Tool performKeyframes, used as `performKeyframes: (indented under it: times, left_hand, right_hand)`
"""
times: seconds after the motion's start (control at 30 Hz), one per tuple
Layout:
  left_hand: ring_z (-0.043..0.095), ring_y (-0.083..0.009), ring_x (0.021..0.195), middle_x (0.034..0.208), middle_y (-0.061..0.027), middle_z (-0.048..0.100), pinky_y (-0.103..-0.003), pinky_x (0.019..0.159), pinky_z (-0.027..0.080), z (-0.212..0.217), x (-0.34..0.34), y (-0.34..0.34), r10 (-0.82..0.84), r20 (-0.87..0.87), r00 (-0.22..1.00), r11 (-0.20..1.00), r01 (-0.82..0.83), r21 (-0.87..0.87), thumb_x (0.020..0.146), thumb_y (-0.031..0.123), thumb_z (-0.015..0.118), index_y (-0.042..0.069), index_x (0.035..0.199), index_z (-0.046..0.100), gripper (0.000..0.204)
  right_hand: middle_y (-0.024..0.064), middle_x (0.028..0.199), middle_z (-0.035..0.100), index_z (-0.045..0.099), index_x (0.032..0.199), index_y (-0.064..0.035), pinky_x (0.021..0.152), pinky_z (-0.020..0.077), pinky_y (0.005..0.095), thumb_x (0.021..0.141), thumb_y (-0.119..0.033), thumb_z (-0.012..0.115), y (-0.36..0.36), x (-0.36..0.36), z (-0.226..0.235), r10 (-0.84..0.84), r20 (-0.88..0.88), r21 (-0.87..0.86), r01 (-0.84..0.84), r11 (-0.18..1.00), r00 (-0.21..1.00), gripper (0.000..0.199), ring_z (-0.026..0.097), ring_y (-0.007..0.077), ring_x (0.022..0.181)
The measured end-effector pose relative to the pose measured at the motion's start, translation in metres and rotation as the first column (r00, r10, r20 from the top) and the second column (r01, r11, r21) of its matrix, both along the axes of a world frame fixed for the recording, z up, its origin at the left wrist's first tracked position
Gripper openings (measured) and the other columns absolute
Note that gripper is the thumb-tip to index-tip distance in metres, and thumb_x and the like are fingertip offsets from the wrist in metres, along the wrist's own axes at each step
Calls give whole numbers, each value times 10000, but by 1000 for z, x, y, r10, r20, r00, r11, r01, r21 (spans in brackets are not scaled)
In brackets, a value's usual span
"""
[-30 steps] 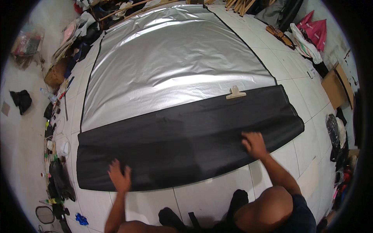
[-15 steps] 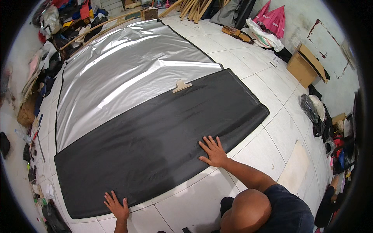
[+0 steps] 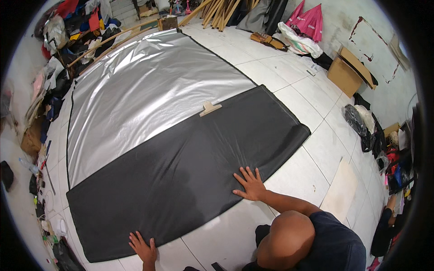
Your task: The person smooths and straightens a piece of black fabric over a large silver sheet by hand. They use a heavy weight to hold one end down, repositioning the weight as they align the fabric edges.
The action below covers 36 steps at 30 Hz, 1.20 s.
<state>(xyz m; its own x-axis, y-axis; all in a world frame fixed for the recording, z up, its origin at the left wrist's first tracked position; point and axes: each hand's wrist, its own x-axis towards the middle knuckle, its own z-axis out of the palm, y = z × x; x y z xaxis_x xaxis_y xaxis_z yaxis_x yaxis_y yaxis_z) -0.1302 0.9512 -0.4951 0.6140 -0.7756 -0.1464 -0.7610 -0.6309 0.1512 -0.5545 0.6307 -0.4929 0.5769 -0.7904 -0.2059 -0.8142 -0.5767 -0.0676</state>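
A large sheet of silver fabric lies spread over the floor. Its near part is a black layer, apparently folded over, with a straight edge across the silver. On that edge sits a wide pale bulldog clip. Both of my hands press flat on the black layer near its close edge. My left hand rests at the near left with fingers spread; my right hand lies farther right, fingers also apart. Creases run through the black fabric away from both hands. Neither hand holds anything.
White floor tiles surround the fabric. Heaped cloth and bags line the left wall, with wooden poles at the back. Rightward stand a cardboard box, plastic bags and a pale flat sheet. Another person's arm shows at the right.
The black layer and its clip have slid a little toward me under my pressed hands. Creases have formed in the black fabric, and the big ripple in the silver has flattened.
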Motion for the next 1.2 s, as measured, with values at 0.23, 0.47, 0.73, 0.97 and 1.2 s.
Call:
performKeyframes:
  times: [0.23, 0.47, 0.73, 0.97, 1.2]
  left_hand:
    - [413, -394, 1228, 1330, -263, 417, -493, 1015, 343, -20, 30, 75, 532, 126, 838, 773, -419, -477, 885, 388, 564, -40, 1353, 348, 670]
    - [463, -288, 1130, 1301, -93, 471, -471, 875, 374, -38, 89, 77, 89, -987, -134, 95, -985, 142, 804, 380, 666, 86, 1296, 445, 615]
    - [572, -230, 939, 1127, -68, 586, -346, 742, 455, -13, 115, 76, -132, -991, 14, -112, -994, 1, 816, 137, 694, 93, 1143, 563, 355]
    - [558, -257, 1079, 1196, -96, 568, -389, 896, 474, -31, 68, 103, -290, -956, -42, -214, -971, 108, 826, 193, 689, 39, 1222, 504, 464]
    - [600, -285, 1001, 1136, -157, 593, -410, 878, 495, -45, 130, 144, -44, -992, 116, -309, -946, -97, 846, 259, 670, -62, 1188, 490, 502]
  right_hand:
    - [236, 1083, 585, 456, 1161, 9, 868, 433, 461, 842, -390, 626, 6, -55, 16, -449, 523, -38, 546, 837, 725, 538, 572, 403, 984]
    - [113, 914, 620, 568, 1051, -20, 601, 531, 380, 840, -483, 604, -44, -128, -64, -901, 303, 937, 271, 222, -310, 511, 631, 235, 740]
    - [88, 1180, 563, 524, 1161, -41, 939, 426, 376, 829, -276, 641, -74, -128, -37, -817, 330, 920, -33, 390, -473, 423, 531, 243, 1092]
    - [116, 1287, 506, 482, 1252, -25, 993, 393, 403, 879, -287, 574, -45, -165, -49, -856, 199, 976, 16, 218, -476, 465, 489, 270, 1165]
    - [119, 1313, 491, 463, 1297, -59, 988, 389, 438, 901, -328, 520, -75, -240, -61, -866, 232, 973, 85, 217, -443, 482, 475, 278, 1187]
